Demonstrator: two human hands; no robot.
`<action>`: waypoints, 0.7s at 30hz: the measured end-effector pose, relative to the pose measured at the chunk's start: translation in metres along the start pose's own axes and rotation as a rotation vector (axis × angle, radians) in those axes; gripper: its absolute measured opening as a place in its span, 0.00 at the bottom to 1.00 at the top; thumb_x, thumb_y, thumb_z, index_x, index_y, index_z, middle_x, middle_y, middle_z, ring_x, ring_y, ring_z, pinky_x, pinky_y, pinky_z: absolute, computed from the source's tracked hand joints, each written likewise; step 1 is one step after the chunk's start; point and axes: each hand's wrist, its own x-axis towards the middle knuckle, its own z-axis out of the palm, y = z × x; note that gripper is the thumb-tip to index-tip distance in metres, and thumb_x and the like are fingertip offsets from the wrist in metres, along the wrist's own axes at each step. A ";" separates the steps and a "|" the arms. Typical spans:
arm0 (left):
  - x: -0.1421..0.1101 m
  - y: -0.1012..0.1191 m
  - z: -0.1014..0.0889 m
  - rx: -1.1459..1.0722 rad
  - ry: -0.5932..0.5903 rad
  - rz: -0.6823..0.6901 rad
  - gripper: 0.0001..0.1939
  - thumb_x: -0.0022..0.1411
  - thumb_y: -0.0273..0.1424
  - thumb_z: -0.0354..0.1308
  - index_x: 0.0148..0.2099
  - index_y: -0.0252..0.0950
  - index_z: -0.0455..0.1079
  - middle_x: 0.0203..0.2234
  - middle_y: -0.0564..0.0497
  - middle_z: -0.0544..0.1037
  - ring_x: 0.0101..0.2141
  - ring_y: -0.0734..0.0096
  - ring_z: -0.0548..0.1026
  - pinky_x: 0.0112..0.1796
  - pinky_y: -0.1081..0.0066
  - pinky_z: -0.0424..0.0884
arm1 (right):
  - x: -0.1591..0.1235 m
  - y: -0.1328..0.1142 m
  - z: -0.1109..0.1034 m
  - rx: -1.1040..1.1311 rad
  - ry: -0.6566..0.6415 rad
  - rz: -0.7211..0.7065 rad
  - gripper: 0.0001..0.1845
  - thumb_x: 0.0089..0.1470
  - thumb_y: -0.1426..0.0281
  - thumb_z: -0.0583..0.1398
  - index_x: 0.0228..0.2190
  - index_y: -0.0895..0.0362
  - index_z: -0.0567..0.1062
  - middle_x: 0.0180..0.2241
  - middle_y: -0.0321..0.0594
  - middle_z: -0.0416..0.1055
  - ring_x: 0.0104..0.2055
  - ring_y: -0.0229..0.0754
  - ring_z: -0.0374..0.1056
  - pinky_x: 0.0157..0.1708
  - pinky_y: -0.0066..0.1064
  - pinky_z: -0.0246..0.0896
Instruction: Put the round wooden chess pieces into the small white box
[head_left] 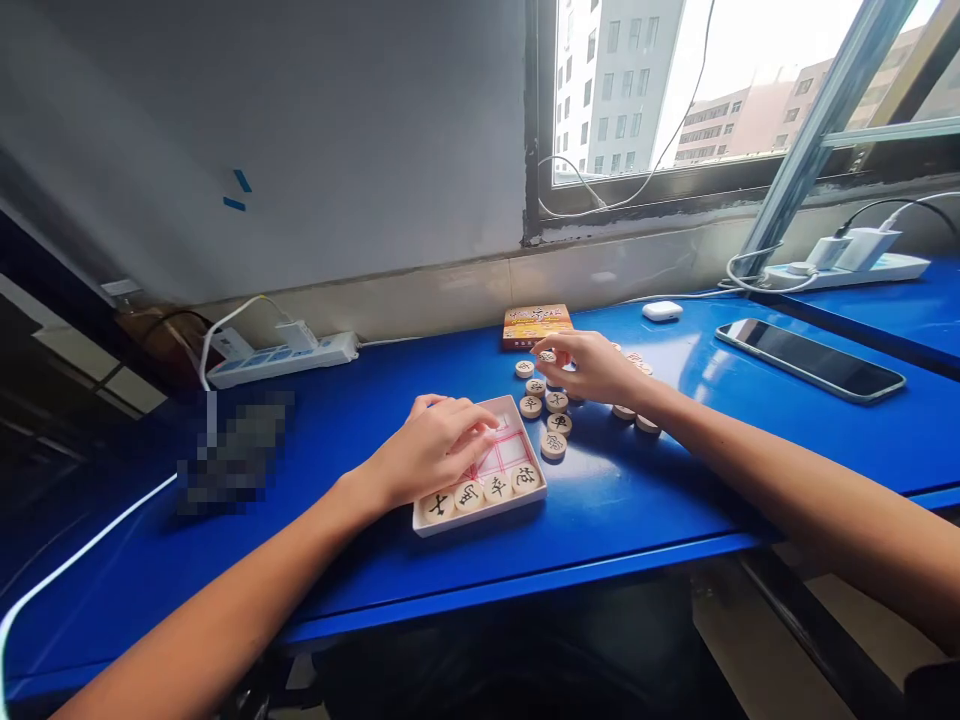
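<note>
My left hand (439, 445) lies palm-down over the white tray (480, 468), fingers spread loosely on its far-left part, closed on nothing I can make out. The tray sits on the blue counter (637, 500) with its long axis running from near-left to far-right, and 4 round wooden pieces (480, 490) with black characters line up flat along its near edge. My right hand (592, 365) reaches in from the right, its grip pinched narrow on 1 disc (547, 356) between thumb and fingertip, just above the loose pieces (546, 405) scattered beyond the tray's far-right corner — more of them lie partly hidden under my wrist. Behind that stands an orange box (536, 325), face up. Farther right on the counter are a small white case (662, 310) and a dark phone (810, 358), lying diagonally. A white power strip (281, 358) rests at the far left against the grey wall — the window (712, 90) on the right shows tall buildings outside.
</note>
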 end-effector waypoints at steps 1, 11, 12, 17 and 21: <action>0.000 0.001 0.000 0.000 -0.001 0.007 0.11 0.67 0.33 0.48 0.48 0.39 0.67 0.38 0.50 0.75 0.41 0.65 0.70 0.50 0.57 0.54 | 0.003 0.002 0.001 -0.045 0.006 0.006 0.13 0.55 0.65 0.54 0.38 0.57 0.75 0.33 0.41 0.75 0.33 0.40 0.67 0.34 0.29 0.57; -0.005 0.010 -0.008 0.058 -0.019 0.076 0.10 0.67 0.32 0.50 0.48 0.38 0.68 0.43 0.49 0.75 0.44 0.65 0.70 0.51 0.58 0.55 | 0.015 0.010 0.009 -0.408 -0.096 0.048 0.18 0.58 0.66 0.49 0.41 0.55 0.75 0.40 0.46 0.74 0.43 0.49 0.67 0.36 0.35 0.58; -0.007 0.010 -0.011 0.074 -0.008 0.111 0.11 0.67 0.32 0.50 0.48 0.38 0.68 0.43 0.49 0.75 0.44 0.65 0.70 0.51 0.59 0.55 | 0.012 0.010 0.008 -0.428 -0.134 0.066 0.17 0.57 0.67 0.49 0.40 0.54 0.75 0.39 0.46 0.74 0.42 0.49 0.68 0.34 0.35 0.57; -0.011 0.017 -0.022 0.095 0.049 0.243 0.13 0.68 0.35 0.48 0.49 0.35 0.68 0.42 0.46 0.75 0.42 0.64 0.72 0.45 0.65 0.62 | 0.005 0.006 0.002 -0.451 -0.308 0.039 0.16 0.55 0.70 0.50 0.41 0.53 0.75 0.43 0.44 0.72 0.43 0.48 0.67 0.31 0.33 0.55; -0.011 0.027 -0.015 0.008 -0.031 0.359 0.22 0.66 0.41 0.52 0.57 0.35 0.63 0.50 0.46 0.72 0.50 0.60 0.68 0.51 0.64 0.60 | 0.002 0.002 0.003 -0.483 -0.338 0.013 0.16 0.57 0.71 0.48 0.38 0.56 0.75 0.41 0.48 0.71 0.42 0.48 0.67 0.29 0.33 0.54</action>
